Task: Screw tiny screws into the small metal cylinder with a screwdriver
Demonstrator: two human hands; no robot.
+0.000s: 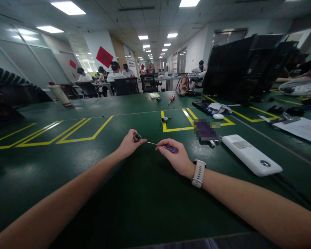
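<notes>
Forearms point(243, 197) nearest. Left hand point(127, 144) pinches round metal part point(137, 137), hollow end facing camera. Right hand point(176, 159) grips purple-handled screwdriver point(171, 149), which lies between hands, long axis roughly crosswise, shaft toward left thumb. Handle nearer right hand; tip contact unclear.

forearms point(89, 186): 2, bare; hands point(176, 157): 2, bare; right wrist: off-white watch strap point(198, 174), dark holes

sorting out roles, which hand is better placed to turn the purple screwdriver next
Probably the right hand: it holds the purple screwdriver, while the left hand holds a round metal part.
</notes>
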